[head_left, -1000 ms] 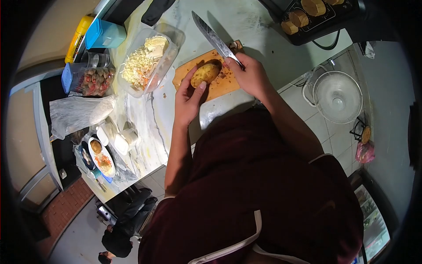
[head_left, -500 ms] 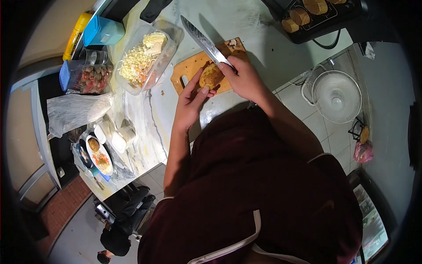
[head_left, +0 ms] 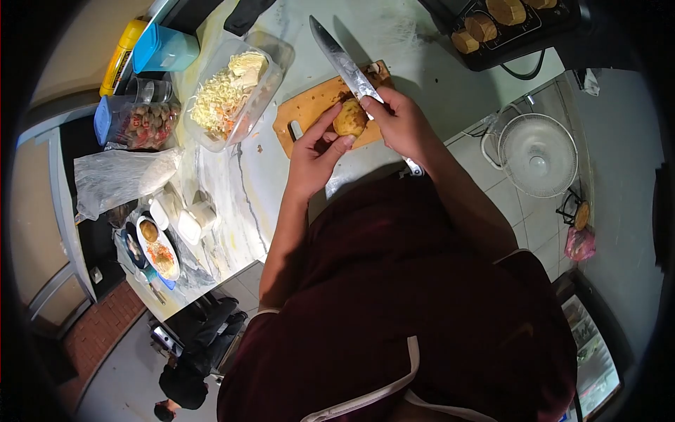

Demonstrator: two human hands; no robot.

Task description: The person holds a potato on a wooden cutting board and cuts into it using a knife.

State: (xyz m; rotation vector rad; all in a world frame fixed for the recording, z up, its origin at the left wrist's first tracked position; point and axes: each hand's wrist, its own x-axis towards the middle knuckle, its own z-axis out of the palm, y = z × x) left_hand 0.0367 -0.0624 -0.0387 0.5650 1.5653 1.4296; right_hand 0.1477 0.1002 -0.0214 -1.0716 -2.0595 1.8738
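Observation:
My left hand [head_left: 318, 152] grips a yellowish potato [head_left: 350, 119] with patches of brown skin, thumb and fingers around its left side. In my right hand [head_left: 402, 125] is a large kitchen knife [head_left: 344, 65], its long blade pointing up and to the left. The blade's lower part lies against the right side of the potato, beside my right thumb. Both hands hover over a wooden cutting board [head_left: 302, 105] with a handle slot. Dark peel scraps [head_left: 380, 68] lie on the board's far end. My right fingers are partly hidden behind the knife and potato.
Left of the board stands a clear container [head_left: 226, 95] of shredded cabbage. Farther left are a blue-lidded tub [head_left: 165, 49], a plastic bag [head_left: 123, 179] and a white plate [head_left: 160, 257] of food. A white strainer basket [head_left: 538, 155] is at right. Another person [head_left: 184, 383] is at lower left.
Both hands have shifted slightly right with the potato and knife. The potato has turned in my left hand, and the knife blade now points more steeply upward.

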